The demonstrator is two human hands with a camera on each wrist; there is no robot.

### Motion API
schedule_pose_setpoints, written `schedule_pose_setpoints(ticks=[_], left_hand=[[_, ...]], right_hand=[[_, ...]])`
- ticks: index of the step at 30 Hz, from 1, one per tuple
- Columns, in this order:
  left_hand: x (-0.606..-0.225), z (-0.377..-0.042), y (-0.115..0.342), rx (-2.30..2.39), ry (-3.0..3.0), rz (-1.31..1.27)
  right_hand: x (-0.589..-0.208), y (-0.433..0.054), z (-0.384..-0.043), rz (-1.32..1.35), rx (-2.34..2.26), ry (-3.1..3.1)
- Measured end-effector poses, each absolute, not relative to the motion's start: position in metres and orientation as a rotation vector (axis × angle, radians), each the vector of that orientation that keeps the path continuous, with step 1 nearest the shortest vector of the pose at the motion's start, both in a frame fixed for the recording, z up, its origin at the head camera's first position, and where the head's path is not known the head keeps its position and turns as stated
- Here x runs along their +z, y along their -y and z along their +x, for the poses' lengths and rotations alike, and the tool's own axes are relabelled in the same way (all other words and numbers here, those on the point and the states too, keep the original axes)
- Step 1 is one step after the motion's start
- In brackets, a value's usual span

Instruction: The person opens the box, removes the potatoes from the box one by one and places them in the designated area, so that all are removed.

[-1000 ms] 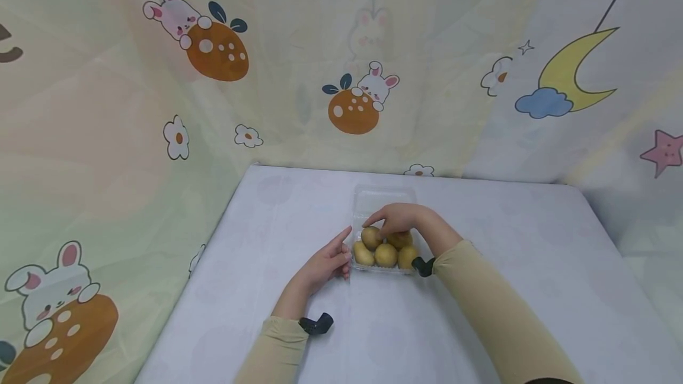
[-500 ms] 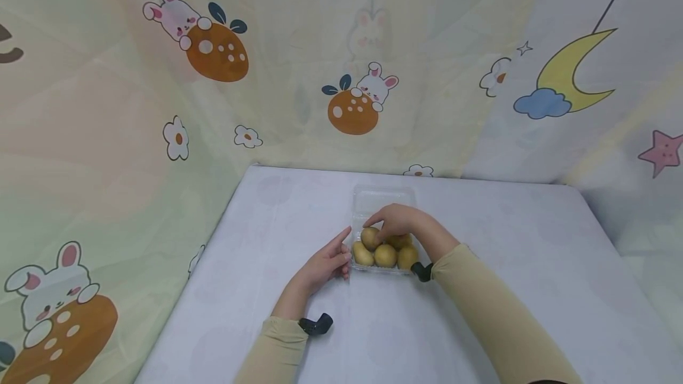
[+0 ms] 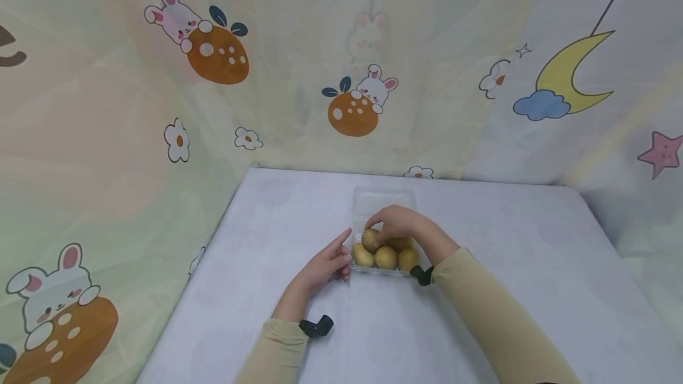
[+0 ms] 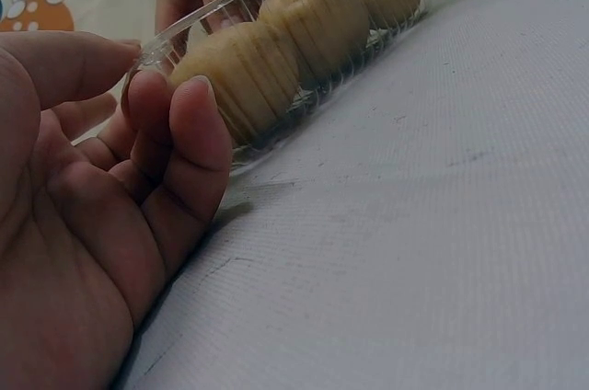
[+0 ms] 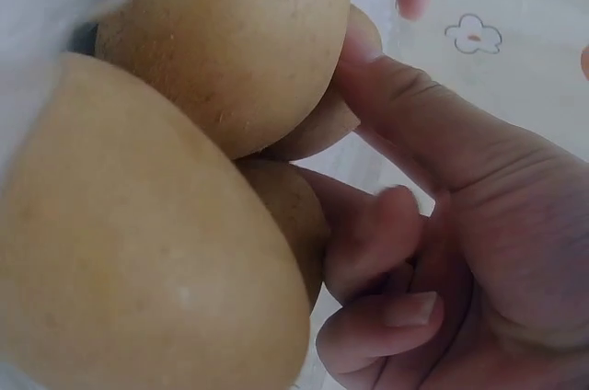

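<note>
A clear plastic clamshell box (image 3: 354,265) holds several potatoes (image 3: 386,258), its lid (image 3: 383,197) folded back behind it. My left hand (image 3: 324,264) pinches the box's left rim; in the left wrist view its thumb and curled fingers meet at the clear rim (image 4: 189,20). From above, my right hand (image 3: 399,221) reaches into the box and grips the potato (image 3: 370,238) at the back left between thumb and fingers. Close up in the right wrist view, front potatoes (image 5: 138,234) cover most of that potato. Part of the back row is hidden under my right hand.
The box stands toward the back of a table (image 3: 288,212) covered with a white cloth. Behind and to the sides hangs a printed curtain (image 3: 288,76) with rabbits, flowers and a moon. Each wrist wears a black camera mount (image 3: 317,326).
My right thumb has slid slightly down along the back-left potato, and that hand has shifted a little. The left hand stays at the box's rim. The head view has tilted slightly up.
</note>
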State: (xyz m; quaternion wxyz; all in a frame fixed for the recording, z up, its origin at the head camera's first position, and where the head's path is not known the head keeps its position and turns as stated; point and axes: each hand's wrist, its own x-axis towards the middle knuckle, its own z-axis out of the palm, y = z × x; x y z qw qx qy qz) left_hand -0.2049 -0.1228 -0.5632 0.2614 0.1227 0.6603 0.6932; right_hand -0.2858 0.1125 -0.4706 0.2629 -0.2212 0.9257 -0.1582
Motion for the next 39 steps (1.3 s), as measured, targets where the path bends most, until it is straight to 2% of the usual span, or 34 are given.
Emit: schedule_pose_setpoints(ticks=[21, 39], left_hand=[[-0.565, -0.205, 0.121, 1.871, -1.812, 0.281], [-0.563, -0.205, 0.121, 1.865, -1.853, 0.271]], right_hand=[[-0.465, -0.131, -0.282, -0.616, -0.627, -2.499], [-0.457, -0.211, -0.269, -0.51, -0.908, -2.559]])
